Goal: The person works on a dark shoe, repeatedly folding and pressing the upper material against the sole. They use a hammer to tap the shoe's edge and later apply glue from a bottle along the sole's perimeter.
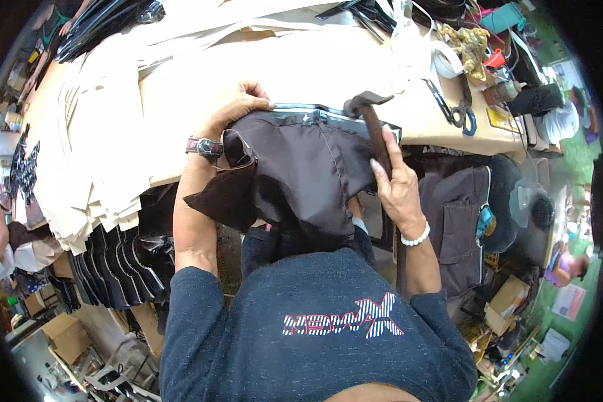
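Observation:
A dark brown sewn fabric piece (295, 167), perhaps part of a bag, spans the space between my hands at the table's near edge. A shiny grey-blue band (295, 109) runs along its far edge, and a seam goes down its face. My left hand (238, 104) pinches the far left corner, thumb on the band. On the right side, my right hand (400, 187) grips the piece's edge between thumb and fingers, by a loose brown strip (374, 124) that curls over at its top. A brown flap (228, 194) hangs at the left, over my left forearm.
Cream sheets (107, 147) drape over the table's left side, with black pieces (117, 264) hanging below. Scissors (463, 117), a white tape roll (447, 60) and a bottle (502, 92) lie at the right. Another dark brown piece (449, 214) hangs beside me. Other people are farther off.

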The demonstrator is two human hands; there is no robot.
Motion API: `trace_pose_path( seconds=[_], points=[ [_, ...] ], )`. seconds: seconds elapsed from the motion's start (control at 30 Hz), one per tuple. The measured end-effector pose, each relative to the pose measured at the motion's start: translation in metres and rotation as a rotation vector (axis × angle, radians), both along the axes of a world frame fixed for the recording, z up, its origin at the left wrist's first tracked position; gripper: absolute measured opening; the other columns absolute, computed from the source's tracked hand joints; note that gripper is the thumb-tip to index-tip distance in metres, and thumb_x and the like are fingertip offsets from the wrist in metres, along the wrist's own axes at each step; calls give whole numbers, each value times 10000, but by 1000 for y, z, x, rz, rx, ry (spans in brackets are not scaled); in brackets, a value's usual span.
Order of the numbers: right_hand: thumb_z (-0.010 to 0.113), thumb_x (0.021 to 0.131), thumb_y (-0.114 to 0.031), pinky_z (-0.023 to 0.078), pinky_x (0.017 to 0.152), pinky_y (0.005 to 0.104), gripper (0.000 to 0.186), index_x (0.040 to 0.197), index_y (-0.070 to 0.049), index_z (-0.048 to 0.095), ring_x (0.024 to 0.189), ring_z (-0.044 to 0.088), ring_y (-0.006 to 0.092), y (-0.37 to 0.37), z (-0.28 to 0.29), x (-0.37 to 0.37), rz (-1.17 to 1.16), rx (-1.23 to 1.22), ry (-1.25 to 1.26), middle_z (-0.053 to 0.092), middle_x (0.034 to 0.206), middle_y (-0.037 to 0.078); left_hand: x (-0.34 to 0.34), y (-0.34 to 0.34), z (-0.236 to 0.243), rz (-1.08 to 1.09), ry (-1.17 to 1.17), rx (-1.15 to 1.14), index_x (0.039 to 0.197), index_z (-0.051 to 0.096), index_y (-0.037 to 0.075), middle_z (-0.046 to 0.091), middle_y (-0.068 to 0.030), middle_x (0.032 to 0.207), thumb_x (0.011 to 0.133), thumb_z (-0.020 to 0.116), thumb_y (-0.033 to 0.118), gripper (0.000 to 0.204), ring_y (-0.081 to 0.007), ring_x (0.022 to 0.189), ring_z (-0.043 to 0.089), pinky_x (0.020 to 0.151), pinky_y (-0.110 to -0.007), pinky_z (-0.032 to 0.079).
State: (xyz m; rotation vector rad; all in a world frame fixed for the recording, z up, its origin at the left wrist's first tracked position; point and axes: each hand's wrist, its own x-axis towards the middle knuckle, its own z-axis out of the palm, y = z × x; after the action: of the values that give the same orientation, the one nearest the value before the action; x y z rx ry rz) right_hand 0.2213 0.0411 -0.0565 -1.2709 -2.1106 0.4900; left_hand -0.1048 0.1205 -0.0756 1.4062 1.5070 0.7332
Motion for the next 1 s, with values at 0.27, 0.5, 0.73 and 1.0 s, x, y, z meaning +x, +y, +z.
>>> trace_pose_path(
  seconds=[0.27,0.5,0.73,1.0],
  points=[
    [556,861,-78,514,781,406,582,1390,-90,312,988,585,396,3,3,-4,17,-77,79,556,1157,251,3,-1,7,-11,32,-7,763,653,51,626,-17,705,680,755,163,173,-91,648,549,618,-222,444],
    [569,836,-61,506,744,416,601,1384,-146,338,963,577,424,0,1,-34,87,-229,-16,579,1102,254,4,0,2,-5,10,-27,767,656,47,636,-18,707,703,743,143,145,-84,640,554,621,-219,452],
    [574,846,-56,502,828,402,586,1378,-120,336,1055,568,367,-6,-6,-25,89,-15,230,564,1148,256,8,-2,10,22,-9,-82,762,656,48,635,-25,703,701,747,145,146,-88,631,555,611,-219,454],
    [566,856,-51,485,885,372,594,1388,-68,302,1091,539,384,-18,-9,-24,42,27,345,517,1210,272,1,1,0,-13,-4,-47,773,655,46,636,-30,712,718,737,175,163,-93,636,557,606,-224,453]
  ],
)
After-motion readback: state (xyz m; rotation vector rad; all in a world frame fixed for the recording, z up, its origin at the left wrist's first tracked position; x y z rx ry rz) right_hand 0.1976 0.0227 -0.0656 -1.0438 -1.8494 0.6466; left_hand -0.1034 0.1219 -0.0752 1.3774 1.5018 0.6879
